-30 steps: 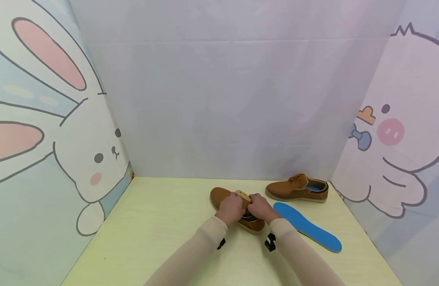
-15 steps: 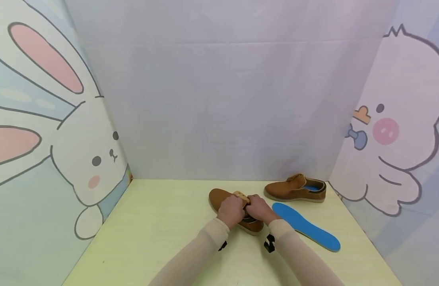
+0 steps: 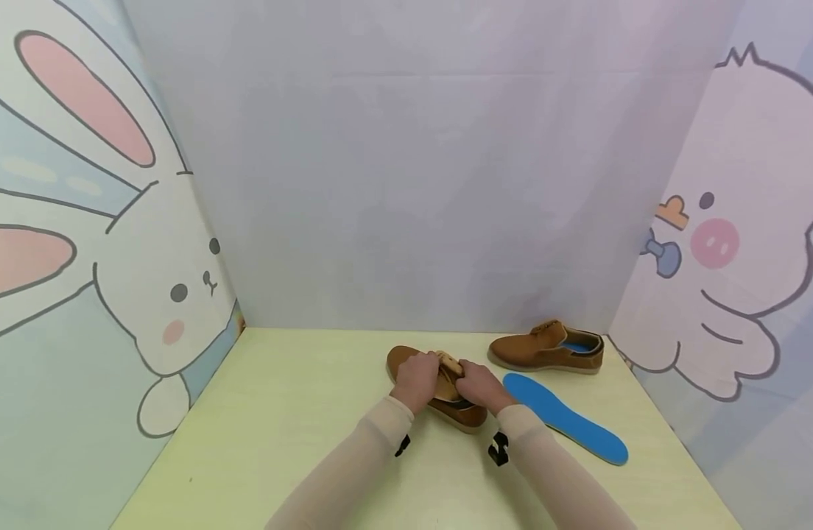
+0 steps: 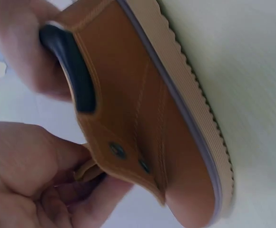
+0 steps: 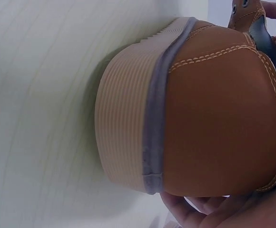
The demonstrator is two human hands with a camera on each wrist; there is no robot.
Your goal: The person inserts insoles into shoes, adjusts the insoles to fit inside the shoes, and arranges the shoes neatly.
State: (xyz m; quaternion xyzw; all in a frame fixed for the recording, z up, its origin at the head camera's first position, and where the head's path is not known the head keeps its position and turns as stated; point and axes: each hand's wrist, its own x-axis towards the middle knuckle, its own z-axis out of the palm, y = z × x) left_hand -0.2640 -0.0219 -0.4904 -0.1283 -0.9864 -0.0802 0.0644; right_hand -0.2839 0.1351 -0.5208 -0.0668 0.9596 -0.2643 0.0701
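I have both hands on the brown shoe [image 3: 440,390] near the surface's [image 3: 300,427] far edge, left hand [image 3: 416,379] pinching its tongue, right hand [image 3: 482,386] gripping the heel, toe aimed far-left, long axis diagonal.

The pale yellow-green wooden tabletop [image 3: 294,427] carries three items. A tan suede shoe with a ribbed beige sole [image 3: 469,414] rests near its centre. A second matching tan suede shoe [image 3: 546,350] stands at the rear right. A flat blue insole [image 3: 565,418] lies between them, toward the right.
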